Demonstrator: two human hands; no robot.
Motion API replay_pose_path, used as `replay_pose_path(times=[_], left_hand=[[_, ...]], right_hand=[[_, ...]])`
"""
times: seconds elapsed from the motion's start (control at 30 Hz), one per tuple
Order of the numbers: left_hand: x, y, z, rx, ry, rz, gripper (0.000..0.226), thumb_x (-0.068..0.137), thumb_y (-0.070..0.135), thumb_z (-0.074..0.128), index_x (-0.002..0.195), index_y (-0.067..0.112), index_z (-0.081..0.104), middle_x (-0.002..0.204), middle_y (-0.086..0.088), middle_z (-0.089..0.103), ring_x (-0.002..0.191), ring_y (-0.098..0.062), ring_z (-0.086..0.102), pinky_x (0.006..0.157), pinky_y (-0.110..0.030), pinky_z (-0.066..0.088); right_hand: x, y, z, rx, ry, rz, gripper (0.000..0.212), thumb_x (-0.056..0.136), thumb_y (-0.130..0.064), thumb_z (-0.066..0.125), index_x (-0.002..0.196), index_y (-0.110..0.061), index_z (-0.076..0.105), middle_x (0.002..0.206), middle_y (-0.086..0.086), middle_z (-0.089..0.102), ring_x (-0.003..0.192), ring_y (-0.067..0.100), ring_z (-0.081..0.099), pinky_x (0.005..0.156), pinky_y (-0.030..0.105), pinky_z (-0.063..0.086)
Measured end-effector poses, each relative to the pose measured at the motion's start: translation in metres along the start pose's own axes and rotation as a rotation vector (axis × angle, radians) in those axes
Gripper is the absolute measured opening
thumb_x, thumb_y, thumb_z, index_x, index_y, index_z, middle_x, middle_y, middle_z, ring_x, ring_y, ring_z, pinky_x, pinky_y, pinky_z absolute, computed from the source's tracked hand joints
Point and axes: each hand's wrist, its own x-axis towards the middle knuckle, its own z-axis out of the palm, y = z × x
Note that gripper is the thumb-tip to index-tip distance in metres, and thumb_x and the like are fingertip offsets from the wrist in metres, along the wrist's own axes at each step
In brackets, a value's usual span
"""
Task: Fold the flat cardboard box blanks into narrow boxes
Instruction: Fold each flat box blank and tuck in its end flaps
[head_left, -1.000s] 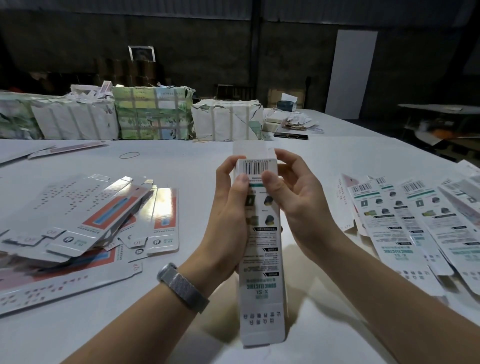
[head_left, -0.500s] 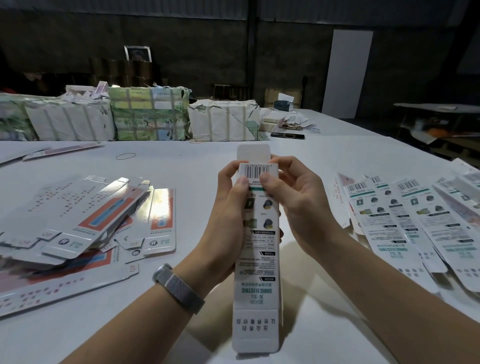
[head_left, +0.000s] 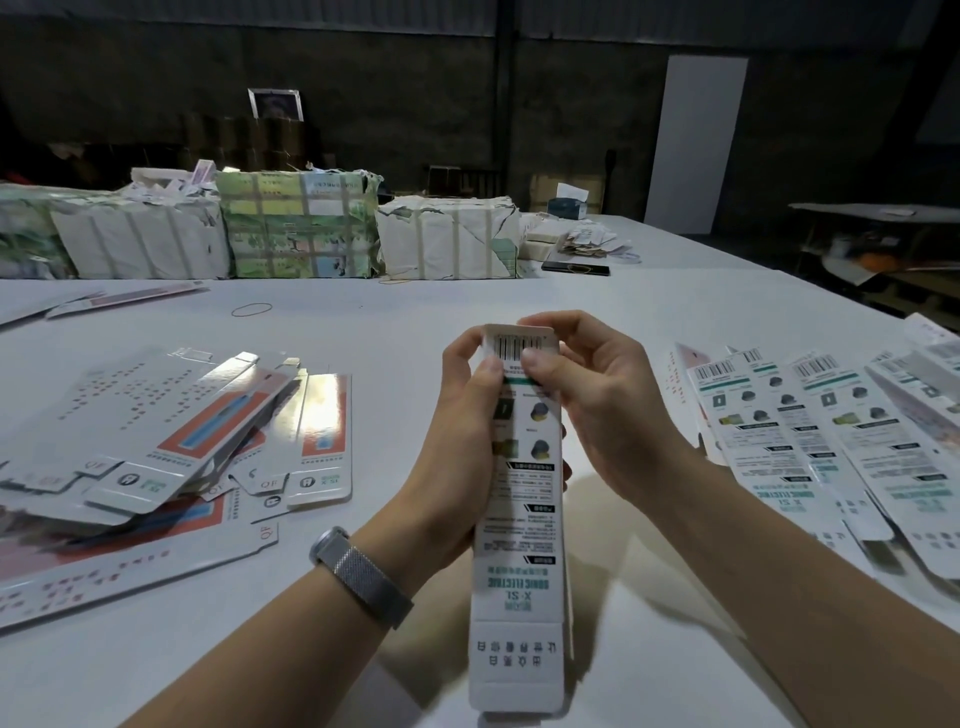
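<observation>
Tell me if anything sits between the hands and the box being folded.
Nothing visible does. The left hand and right hand both grip the narrow box directly near its top flap, thumbs on the barcode panel. The flat blanks lie off to the side.

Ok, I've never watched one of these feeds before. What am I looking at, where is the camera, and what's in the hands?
There is no machine: a person wears one camera on the head, looking down at the bare hands. The left hand, with a wristband, and the right hand both grip a narrow box near its barcode end, fingers at the top flap. On the white table lie flat blanks on the left and more printed boxes on the right. Wrapped bundles stand at the back.
</observation>
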Motion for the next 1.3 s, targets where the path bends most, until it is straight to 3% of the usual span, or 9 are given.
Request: replay_pose_path(times=[0.13, 0.23, 0.5, 0.7, 0.9, 0.97, 1.03, 1.17, 1.3], left_hand=[[0.0004, -0.0019, 0.0016, 0.061, -0.033, -0.028, 0.032, 0.092, 0.059, 0.039, 0.123, 0.052, 0.038, 0.082, -0.006, 0.071, 0.066, -0.028, 0.071, 0.058, -0.032, 0.058], [0.0001, -0.0052, 0.0045, 0.058, -0.066, -0.03, 0.025, 0.097, 0.053, 0.039, 0.122, 0.052, 0.039, 0.083, -0.005, 0.072, 0.066, -0.027, 0.071, 0.058, -0.032, 0.058], [-0.0011, -0.0023, 0.0025, 0.07, -0.046, 0.007, 0.02, 0.108, 0.04, 0.031, 0.124, 0.045, 0.043, 0.083, -0.008, 0.069, 0.064, -0.027, 0.07, 0.056, -0.032, 0.058], [-0.0003, -0.0032, 0.0035, 0.102, -0.05, 0.034, 0.023, 0.105, 0.045, 0.033, 0.126, 0.047, 0.041, 0.084, -0.005, 0.069, 0.068, -0.026, 0.071, 0.057, -0.032, 0.058], [0.0001, -0.0024, 0.0019, 0.082, -0.071, 0.095, 0.025, 0.107, 0.042, 0.029, 0.129, 0.045, 0.04, 0.088, 0.001, 0.069, 0.07, -0.029, 0.072, 0.057, -0.033, 0.059], [-0.0006, -0.0018, 0.0029, 0.07, -0.075, 0.084, 0.027, 0.103, 0.046, 0.031, 0.128, 0.048, 0.041, 0.088, -0.002, 0.069, 0.068, -0.03, 0.072, 0.057, -0.033, 0.058], [-0.001, -0.0017, 0.0023, 0.061, -0.079, 0.061, 0.03, 0.099, 0.048, 0.033, 0.128, 0.046, 0.041, 0.087, -0.012, 0.067, 0.066, -0.03, 0.071, 0.057, -0.035, 0.058], [-0.0005, -0.0026, 0.0012, 0.071, -0.08, 0.021, 0.032, 0.097, 0.052, 0.035, 0.127, 0.042, 0.04, 0.091, -0.022, 0.063, 0.065, -0.03, 0.07, 0.057, -0.034, 0.058], [0.0018, -0.0029, -0.0021, 0.08, -0.084, 0.019, 0.029, 0.098, 0.052, 0.034, 0.126, 0.043, 0.039, 0.086, -0.015, 0.068, 0.065, -0.031, 0.071, 0.058, -0.034, 0.058]], right_hand=[[0.0039, -0.0035, 0.001, 0.053, -0.014, 0.032, 0.018, 0.085, -0.031, 0.061, 0.076, -0.016, 0.059, 0.074, 0.005, 0.062, 0.07, 0.027, 0.061, 0.069, 0.054, 0.046], [0.0062, -0.0038, -0.0028, 0.077, -0.006, 0.059, 0.021, 0.085, -0.03, 0.062, 0.075, -0.014, 0.053, 0.071, 0.004, 0.058, 0.064, 0.025, 0.06, 0.068, 0.048, 0.044], [0.0019, -0.0039, -0.0002, -0.006, -0.001, 0.057, 0.009, 0.087, -0.021, 0.065, 0.089, -0.017, 0.072, 0.086, 0.011, 0.071, 0.07, 0.031, 0.066, 0.069, 0.076, 0.044], [0.0026, -0.0049, -0.0021, -0.013, 0.014, 0.044, 0.009, 0.084, -0.02, 0.066, 0.086, -0.015, 0.073, 0.088, 0.011, 0.072, 0.072, 0.033, 0.067, 0.071, 0.077, 0.043], [0.0036, -0.0036, -0.0008, 0.029, -0.008, 0.081, 0.018, 0.097, -0.022, 0.056, 0.091, -0.01, 0.068, 0.074, 0.006, 0.064, 0.066, 0.024, 0.061, 0.059, 0.04, 0.041], [0.0037, -0.0035, -0.0023, 0.02, -0.026, 0.083, 0.019, 0.095, -0.023, 0.056, 0.091, -0.01, 0.068, 0.072, 0.006, 0.063, 0.065, 0.026, 0.061, 0.058, 0.037, 0.041], [0.0036, -0.0046, -0.0022, 0.009, -0.015, 0.056, 0.016, 0.09, -0.022, 0.059, 0.086, -0.01, 0.069, 0.072, 0.008, 0.064, 0.064, 0.026, 0.063, 0.057, 0.042, 0.044], [0.0031, -0.0045, -0.0034, -0.001, 0.018, 0.021, 0.013, 0.093, -0.012, 0.062, 0.085, -0.008, 0.071, 0.081, 0.015, 0.068, 0.069, 0.03, 0.064, 0.066, 0.07, 0.044], [0.0008, -0.002, 0.0004, 0.009, 0.015, 0.053, 0.02, 0.084, -0.027, 0.063, 0.091, -0.009, 0.069, 0.082, 0.013, 0.065, 0.071, 0.031, 0.062, 0.067, 0.055, 0.043]])
